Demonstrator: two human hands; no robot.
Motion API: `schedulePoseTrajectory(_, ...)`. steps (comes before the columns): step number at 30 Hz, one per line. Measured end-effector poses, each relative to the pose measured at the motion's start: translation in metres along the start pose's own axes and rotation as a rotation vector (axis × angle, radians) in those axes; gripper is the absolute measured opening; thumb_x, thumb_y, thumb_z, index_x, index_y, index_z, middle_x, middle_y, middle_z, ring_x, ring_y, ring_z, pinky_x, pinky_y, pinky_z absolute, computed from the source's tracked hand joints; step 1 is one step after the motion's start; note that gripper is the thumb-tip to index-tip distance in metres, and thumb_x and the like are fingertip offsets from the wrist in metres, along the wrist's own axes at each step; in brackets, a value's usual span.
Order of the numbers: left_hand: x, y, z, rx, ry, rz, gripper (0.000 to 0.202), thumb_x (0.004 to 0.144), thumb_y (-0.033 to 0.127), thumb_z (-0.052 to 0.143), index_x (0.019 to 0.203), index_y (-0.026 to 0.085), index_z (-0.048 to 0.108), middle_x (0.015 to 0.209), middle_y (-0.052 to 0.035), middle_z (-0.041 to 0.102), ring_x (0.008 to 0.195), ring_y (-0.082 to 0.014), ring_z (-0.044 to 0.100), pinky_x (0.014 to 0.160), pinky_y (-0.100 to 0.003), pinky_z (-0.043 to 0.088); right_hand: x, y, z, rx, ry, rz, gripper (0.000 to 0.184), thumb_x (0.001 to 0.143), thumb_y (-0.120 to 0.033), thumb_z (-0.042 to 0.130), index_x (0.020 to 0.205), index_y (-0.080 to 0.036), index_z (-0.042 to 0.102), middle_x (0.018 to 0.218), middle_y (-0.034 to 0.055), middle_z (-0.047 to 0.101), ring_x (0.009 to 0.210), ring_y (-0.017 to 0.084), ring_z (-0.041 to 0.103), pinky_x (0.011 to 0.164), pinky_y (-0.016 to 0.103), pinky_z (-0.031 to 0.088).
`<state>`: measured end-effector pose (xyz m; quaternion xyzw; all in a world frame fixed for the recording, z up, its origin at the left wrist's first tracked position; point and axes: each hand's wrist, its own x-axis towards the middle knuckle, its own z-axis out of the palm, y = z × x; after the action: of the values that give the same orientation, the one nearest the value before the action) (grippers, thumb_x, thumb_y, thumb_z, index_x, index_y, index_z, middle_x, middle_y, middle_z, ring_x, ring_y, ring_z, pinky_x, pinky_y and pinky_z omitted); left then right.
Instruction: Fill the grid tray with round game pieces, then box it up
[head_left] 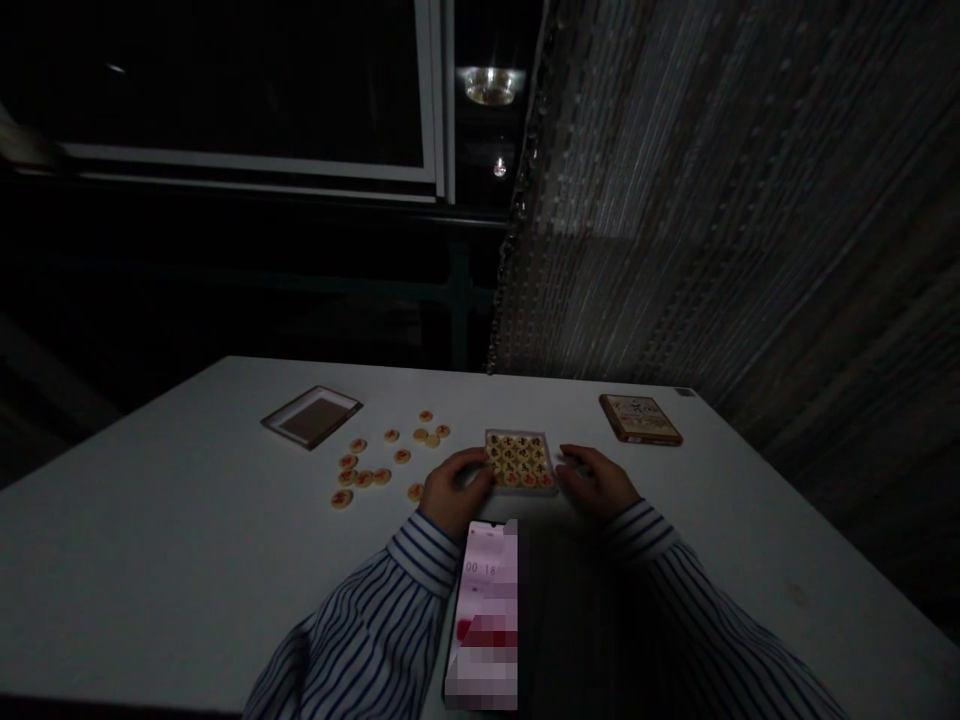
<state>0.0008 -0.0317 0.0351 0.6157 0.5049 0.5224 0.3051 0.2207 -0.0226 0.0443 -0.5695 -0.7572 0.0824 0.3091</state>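
Note:
A small clear tray (551,470) of round wooden game pieces, marked in red and black, sits on the white table (187,560) in front of me. My left hand (452,492) curls against the tray's left side, fingers touching its edge. My right hand (596,480) rests at the tray's right side, fingers bent toward it. Both arms wear blue-striped white sleeves. Several loose round pieces (375,470) lie scattered to the left of the tray.
A phone (486,610) with a lit pink screen lies between my forearms. A flat brown-and-white box lid (311,416) lies at the back left, an orange-brown box (640,418) at the back right. A bead curtain (712,200) hangs behind the table; a dark window (225,90) is on the left.

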Motion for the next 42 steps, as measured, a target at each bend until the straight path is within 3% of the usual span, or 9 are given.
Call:
schedulePoseTrajectory(8, -0.004, 0.003, -0.027, -0.019, -0.01, -0.047, 0.026, 0.066, 0.03, 0.055, 0.087, 0.015, 0.059, 0.098, -0.0082, 0.06, 0.09, -0.0169, 0.055, 0.084, -0.032, 0.042, 0.002, -0.007, -0.004, 0.018, 0.013, -0.058, 0.034, 0.075, -0.034, 0.043, 0.1, -0.012, 0.053, 0.091, 0.009, 0.059, 0.08, 0.016, 0.055, 0.072, 0.03, 0.044)
schedulePoseTrajectory(16, -0.006, 0.009, -0.063, 0.12, 0.085, 0.006, 0.028, 0.066, 0.033, 0.054, 0.087, 0.015, 0.06, 0.096, -0.0083, 0.061, 0.091, -0.0192, 0.055, 0.082, -0.035, 0.042, 0.009, -0.027, -0.005, 0.023, 0.011, -0.123, 0.03, 0.074, -0.032, 0.045, 0.097, -0.015, 0.054, 0.09, 0.0077, 0.06, 0.081, 0.017, 0.055, 0.073, 0.03, 0.044)
schedulePoseTrajectory(24, -0.007, -0.004, -0.093, 0.251, 0.135, 0.017, 0.03, 0.068, 0.035, 0.052, 0.09, 0.016, 0.059, 0.099, -0.0072, 0.06, 0.093, -0.0187, 0.053, 0.083, -0.033, 0.041, 0.016, -0.054, -0.005, 0.012, -0.017, -0.189, 0.029, 0.074, -0.031, 0.045, 0.097, -0.016, 0.054, 0.092, 0.0074, 0.06, 0.085, 0.017, 0.055, 0.073, 0.03, 0.044)
schedulePoseTrajectory(31, -0.009, -0.009, -0.112, 0.242, 0.232, -0.015, 0.032, 0.065, 0.037, 0.054, 0.088, 0.015, 0.06, 0.098, -0.0084, 0.06, 0.1, -0.0205, 0.049, 0.084, -0.033, 0.041, 0.023, -0.073, 0.002, 0.039, -0.056, -0.211, 0.029, 0.075, -0.032, 0.044, 0.095, -0.015, 0.056, 0.094, 0.0081, 0.06, 0.087, 0.017, 0.055, 0.077, 0.031, 0.043)
schedulePoseTrajectory(42, 0.004, -0.031, -0.139, 0.249, 0.275, -0.088, 0.034, 0.066, 0.04, 0.051, 0.088, 0.016, 0.06, 0.093, -0.0068, 0.062, 0.083, -0.0173, 0.056, 0.077, -0.03, 0.043, 0.039, -0.097, 0.015, 0.209, -0.124, -0.14, 0.032, 0.076, -0.036, 0.043, 0.098, -0.017, 0.056, 0.084, 0.004, 0.063, 0.075, 0.014, 0.057, 0.069, 0.026, 0.045)
